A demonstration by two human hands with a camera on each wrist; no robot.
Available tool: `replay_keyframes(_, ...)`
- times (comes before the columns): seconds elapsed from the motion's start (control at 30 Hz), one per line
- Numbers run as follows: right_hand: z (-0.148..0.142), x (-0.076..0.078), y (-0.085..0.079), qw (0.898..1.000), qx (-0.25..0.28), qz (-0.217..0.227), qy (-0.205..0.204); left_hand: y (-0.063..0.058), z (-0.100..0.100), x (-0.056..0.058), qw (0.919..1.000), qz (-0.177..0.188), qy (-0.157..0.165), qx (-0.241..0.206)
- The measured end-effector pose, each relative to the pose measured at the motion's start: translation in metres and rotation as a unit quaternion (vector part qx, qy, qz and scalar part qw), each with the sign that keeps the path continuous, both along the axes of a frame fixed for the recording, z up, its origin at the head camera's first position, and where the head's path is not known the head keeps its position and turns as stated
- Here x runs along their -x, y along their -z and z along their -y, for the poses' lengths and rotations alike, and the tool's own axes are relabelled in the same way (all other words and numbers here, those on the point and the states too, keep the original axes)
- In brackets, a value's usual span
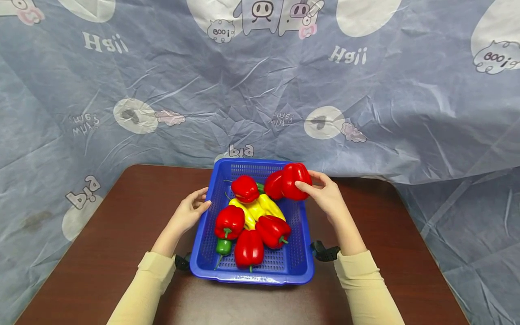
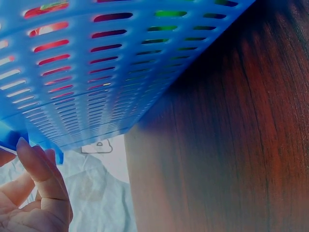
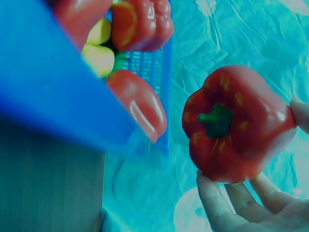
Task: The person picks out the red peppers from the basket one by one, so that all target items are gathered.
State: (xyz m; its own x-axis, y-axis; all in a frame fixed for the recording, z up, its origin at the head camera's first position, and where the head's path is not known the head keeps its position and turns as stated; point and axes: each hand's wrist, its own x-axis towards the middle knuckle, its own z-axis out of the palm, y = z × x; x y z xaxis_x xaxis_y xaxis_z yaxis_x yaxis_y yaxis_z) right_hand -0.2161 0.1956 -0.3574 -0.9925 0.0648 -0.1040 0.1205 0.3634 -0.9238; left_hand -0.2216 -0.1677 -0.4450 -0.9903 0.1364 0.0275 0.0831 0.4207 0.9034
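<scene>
My right hand point(image 1: 328, 195) holds a red bell pepper point(image 1: 296, 181) over the far right corner of a blue plastic basket point(image 1: 307, 266). In the right wrist view, the thumb and fingertips grip this pepper point(image 3: 241, 125) by its sides, its green stem facing the camera. At the basket's left rim, my left hand point(image 1: 189, 212) grips the edge between thumb and fingers; the left wrist view shows its fingers point(image 2: 46, 186) at the rim. Inside the basket lie several red bell peppers point(image 1: 249, 248), yellow peppers point(image 1: 256, 210) and green peppers point(image 1: 224, 247), some partly hidden.
The basket stands on a dark brown wooden table point(image 1: 365, 234). Behind it hangs a grey-blue printed cloth point(image 1: 243, 85), close to the table's far edge. Black straps point(image 1: 324, 251) sit at both wrists, beside the basket.
</scene>
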Motion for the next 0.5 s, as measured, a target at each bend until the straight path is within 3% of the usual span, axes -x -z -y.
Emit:
replay_keyframes(0.17,-0.015,-0.001,-0.002,1.0,0.021,0.006,0.022,0.0,0.0,-0.001,0.9998,-0.02,-0.003,-0.002)
replay_keyframes(0.5,-0.047,0.001,0.009,0.998,0.036,0.025,0.05,-0.001,-0.001,-0.001,0.9999,0.009,-0.01,0.002)
